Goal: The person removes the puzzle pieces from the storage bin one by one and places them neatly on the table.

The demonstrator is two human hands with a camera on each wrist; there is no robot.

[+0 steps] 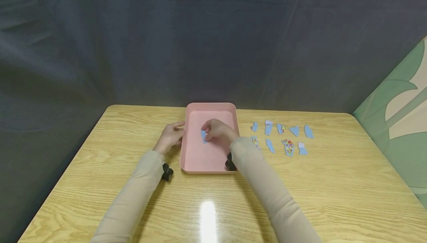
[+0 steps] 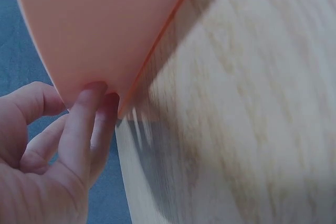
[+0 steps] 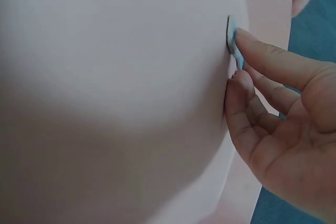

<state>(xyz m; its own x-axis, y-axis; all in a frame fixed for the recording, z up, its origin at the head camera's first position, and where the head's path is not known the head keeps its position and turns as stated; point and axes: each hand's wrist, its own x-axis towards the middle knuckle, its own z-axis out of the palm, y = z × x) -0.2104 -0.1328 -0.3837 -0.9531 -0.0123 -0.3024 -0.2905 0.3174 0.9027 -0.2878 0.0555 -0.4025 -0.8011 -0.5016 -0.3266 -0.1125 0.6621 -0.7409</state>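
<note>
A shallow pink tray [image 1: 208, 167] sits on the wooden table. My left hand [image 1: 171, 136] is at its left side, fingertips against the outside of the wall; in the left wrist view, these fingers [image 2: 79, 135] touch the wall close to a corner. Over the tray floor, my right hand [image 1: 218, 130] pinches a small light-blue puzzle piece [image 1: 204, 136] between thumb and fingers. The right wrist view shows this piece [image 3: 239, 56] tilted on edge close to the tray floor, its lower part hidden by the fingers.
Right of the tray lie several loose blue puzzle pieces in two rough rows, among them a colourful patterned piece [image 1: 288, 147] and a plain triangular piece [image 1: 295, 130]. A dark curtain [image 1: 213, 43] hangs behind the table [image 1: 100, 183]. A green patterned panel [image 1: 400, 124] stands at right.
</note>
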